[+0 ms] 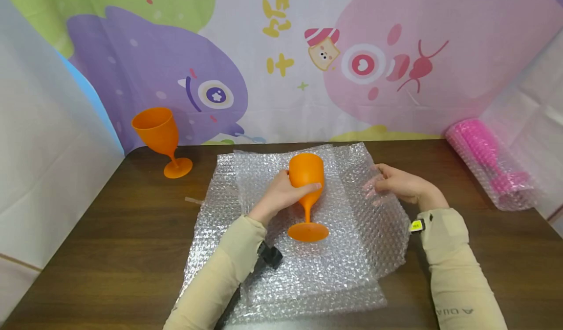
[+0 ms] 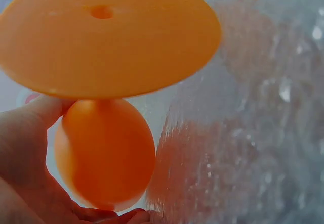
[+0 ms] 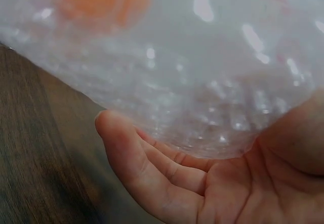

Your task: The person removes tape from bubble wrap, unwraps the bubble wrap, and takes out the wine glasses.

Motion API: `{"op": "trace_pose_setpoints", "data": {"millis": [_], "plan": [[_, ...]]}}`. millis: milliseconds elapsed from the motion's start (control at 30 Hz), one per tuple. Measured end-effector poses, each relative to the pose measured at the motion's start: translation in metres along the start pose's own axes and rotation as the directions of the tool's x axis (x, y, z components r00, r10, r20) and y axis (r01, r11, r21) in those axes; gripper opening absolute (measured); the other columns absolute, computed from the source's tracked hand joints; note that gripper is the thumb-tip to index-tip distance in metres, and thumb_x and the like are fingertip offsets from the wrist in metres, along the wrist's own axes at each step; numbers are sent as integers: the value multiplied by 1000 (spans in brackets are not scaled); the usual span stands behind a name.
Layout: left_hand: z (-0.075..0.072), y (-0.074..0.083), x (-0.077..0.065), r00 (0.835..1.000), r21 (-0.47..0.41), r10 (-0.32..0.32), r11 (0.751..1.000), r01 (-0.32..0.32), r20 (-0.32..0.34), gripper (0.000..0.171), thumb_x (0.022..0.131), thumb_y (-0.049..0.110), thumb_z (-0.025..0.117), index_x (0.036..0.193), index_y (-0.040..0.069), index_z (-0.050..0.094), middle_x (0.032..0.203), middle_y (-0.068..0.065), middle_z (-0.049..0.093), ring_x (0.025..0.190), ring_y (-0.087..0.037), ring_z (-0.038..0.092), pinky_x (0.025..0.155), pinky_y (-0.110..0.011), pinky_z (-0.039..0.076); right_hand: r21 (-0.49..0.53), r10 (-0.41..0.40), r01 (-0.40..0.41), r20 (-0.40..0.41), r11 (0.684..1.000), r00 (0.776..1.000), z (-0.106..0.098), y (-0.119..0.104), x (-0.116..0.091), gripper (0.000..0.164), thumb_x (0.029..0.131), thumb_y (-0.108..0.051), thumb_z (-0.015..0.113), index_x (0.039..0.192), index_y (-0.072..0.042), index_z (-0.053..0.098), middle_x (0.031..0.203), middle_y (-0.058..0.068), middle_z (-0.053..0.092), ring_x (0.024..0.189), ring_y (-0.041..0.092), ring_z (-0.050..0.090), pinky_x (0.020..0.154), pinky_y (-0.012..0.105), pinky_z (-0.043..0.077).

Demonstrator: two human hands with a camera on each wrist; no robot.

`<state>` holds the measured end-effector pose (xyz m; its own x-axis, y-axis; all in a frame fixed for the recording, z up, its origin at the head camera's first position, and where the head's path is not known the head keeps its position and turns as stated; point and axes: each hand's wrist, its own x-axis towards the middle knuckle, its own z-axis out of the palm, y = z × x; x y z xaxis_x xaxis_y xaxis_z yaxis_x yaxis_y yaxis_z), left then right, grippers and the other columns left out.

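An orange plastic goblet (image 1: pixel 306 171) lies over the bubble wrap (image 1: pixel 308 276) in the head view, its foot toward me. My left hand (image 1: pixel 285 192) grips its bowl, thumb across the near side. In the left wrist view the round foot (image 2: pixel 116 57) fills the top, with the bowl (image 2: pixel 109 153) against the palm. My right hand (image 1: pixel 402 186) holds the right edge of the wrap, which is lifted and bent up. In the right wrist view the fingers (image 3: pixel 152 168) curl under that edge, and orange shows blurred through the plastic.
A second orange goblet (image 1: pixel 160 134) stands upright at the back left. At the far right lies a pink goblet (image 1: pixel 479 144) rolled in bubble wrap. A small clear strip (image 1: pixel 193 200) is on the brown table (image 1: pixel 110 252). A printed cloth (image 1: pixel 281 100) hangs behind.
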<state>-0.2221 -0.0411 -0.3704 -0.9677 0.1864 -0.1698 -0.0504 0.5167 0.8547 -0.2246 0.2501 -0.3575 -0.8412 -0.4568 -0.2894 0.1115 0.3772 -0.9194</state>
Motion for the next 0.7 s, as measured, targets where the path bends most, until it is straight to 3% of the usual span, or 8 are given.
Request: {"op": "trace_pose_setpoints", "data": {"millis": [300, 567, 700], "plan": [[-3, 0, -3, 996, -110, -73, 991, 79, 59, 81, 67, 49, 72, 123, 2, 37, 106, -11, 52, 91, -22, 54, 80, -31, 42, 20, 2, -2, 5, 1000, 1000, 0, 2, 1, 71, 82, 6, 41, 138, 9, -3, 111, 28, 50, 84, 15, 62, 77, 38, 52], [-3, -1, 0, 994, -211, -52, 975, 72, 101, 53, 71, 37, 70, 108, 6, 47, 94, -7, 56, 77, -16, 53, 75, -27, 41, 24, 1, -1, 3, 1000, 1000, 0, 4, 3, 70, 83, 6, 40, 138, 9, -3, 114, 30, 48, 86, 16, 62, 76, 37, 53], [-4, -2, 1, 988, -209, -105, 970, 126, 109, 59, 70, 38, 68, 112, 6, 42, 100, -8, 50, 86, -17, 49, 81, -29, 38, 34, -3, 2, 8, 999, 1000, 0, 4, 2, 71, 82, 7, 40, 138, 9, -3, 113, 29, 48, 86, 17, 62, 75, 37, 53]]}}
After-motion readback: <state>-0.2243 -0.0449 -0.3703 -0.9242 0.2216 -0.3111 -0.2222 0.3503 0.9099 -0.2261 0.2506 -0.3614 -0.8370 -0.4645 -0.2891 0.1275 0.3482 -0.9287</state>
